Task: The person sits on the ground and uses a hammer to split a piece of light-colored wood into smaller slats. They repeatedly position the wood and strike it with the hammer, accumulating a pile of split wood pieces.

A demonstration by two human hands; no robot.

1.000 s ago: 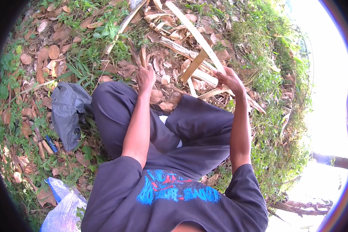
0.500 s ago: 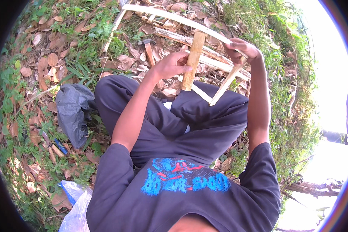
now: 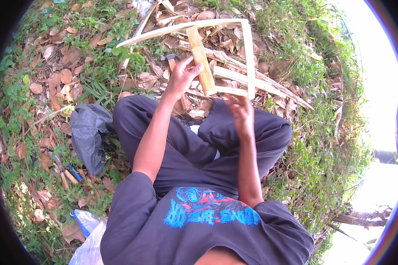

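Observation:
A pale wooden frame is held up over my crossed legs. Its thick upright board [image 3: 201, 66] leans with the top to the left, and my left hand [image 3: 181, 79] grips its side between thumb and fingers. Across the board's top runs a long, slightly bowed strip [image 3: 163, 31], its free end pointing left. A straight side strip [image 3: 249, 62] comes down from its right end to a short lower strip [image 3: 231, 91] that meets the board's foot. My right hand [image 3: 241, 114] is just below that lower right corner, fingers apart; whether the fingertips touch the wood I cannot tell.
A hammer [image 3: 172, 62] lies on the leaves beyond my left hand, partly hidden. Split wood pieces [image 3: 252, 79] lie behind the frame. At my left are a black plastic bag [image 3: 89, 132], wooden-handled tools [image 3: 65, 176] and a clear-and-blue plastic bag [image 3: 88, 234].
The frame has turned counterclockwise, its right corner rising and its free end dropping left. My right hand has let go of the upper right corner and come down to the lower one.

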